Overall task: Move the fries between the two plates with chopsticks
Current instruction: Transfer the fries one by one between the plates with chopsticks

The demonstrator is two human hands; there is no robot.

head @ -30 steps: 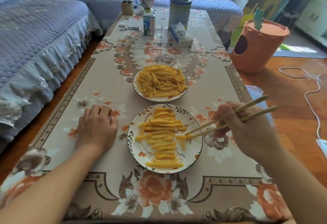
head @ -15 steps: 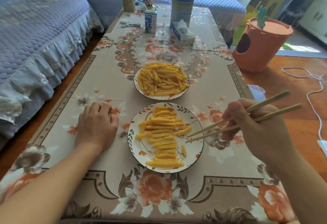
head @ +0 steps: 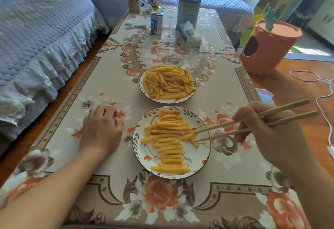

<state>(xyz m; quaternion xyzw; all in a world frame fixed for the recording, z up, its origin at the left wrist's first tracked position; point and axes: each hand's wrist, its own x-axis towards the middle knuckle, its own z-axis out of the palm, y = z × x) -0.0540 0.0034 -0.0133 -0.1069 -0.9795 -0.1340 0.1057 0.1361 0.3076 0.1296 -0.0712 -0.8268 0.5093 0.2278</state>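
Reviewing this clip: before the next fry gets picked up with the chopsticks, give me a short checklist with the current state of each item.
1. Right hand holds the wooden chopsticks: ok.
2. Chopstick tips are at a crinkle-cut fry on the right side of the near floral-rimmed plate: ok.
3. Fry pinched between the tips: cannot tell.
4. Left hand rests on the floral tablecloth, apart from the plate: ok.
5. Far white plate, heaped with fries, has room for more: cannot tell.
6. No object stands between the two plates: ok.
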